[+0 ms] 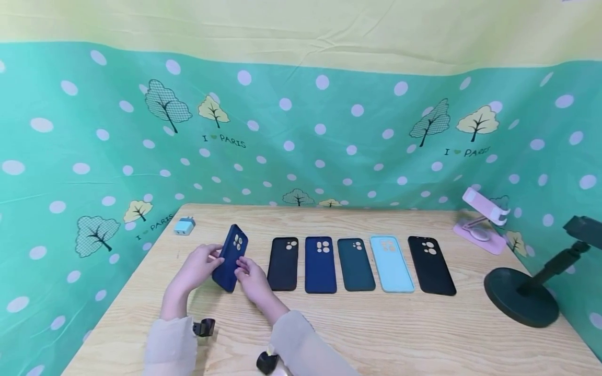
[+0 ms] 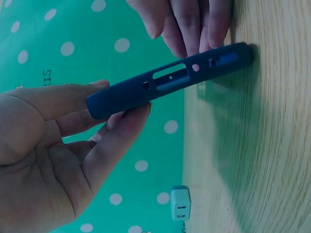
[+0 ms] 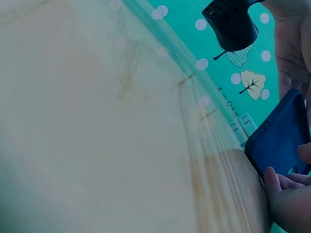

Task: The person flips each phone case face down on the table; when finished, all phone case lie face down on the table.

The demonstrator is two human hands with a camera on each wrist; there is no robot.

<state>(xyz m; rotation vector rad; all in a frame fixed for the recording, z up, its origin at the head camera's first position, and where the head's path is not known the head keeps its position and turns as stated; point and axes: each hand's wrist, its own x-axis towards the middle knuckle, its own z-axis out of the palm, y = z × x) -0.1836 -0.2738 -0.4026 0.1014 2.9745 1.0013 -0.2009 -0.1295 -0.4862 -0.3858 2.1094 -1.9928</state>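
A dark blue phone case (image 1: 230, 263) stands tilted on its edge at the left of the table, its camera cutouts at the upper end. My left hand (image 1: 197, 269) pinches its left side between thumb and fingers, as the left wrist view shows of the phone case (image 2: 170, 80) and left hand (image 2: 53, 141). My right hand (image 1: 255, 282) touches the face with the cutouts, fingers laid straight against it. Close by on the right lies a row of phone cases: a black one (image 1: 283, 271), a blue one (image 1: 321, 271), a dark teal one (image 1: 357, 269).
Farther along the row lie a light blue phone case (image 1: 394, 269) and another black one (image 1: 435, 274). A light blue plug adapter (image 1: 184, 226) sits at the back left corner. On the right stand a pink phone stand (image 1: 479, 235) and a black round-based stand (image 1: 522, 297). Patterned cloth (image 1: 329, 120) hangs behind.
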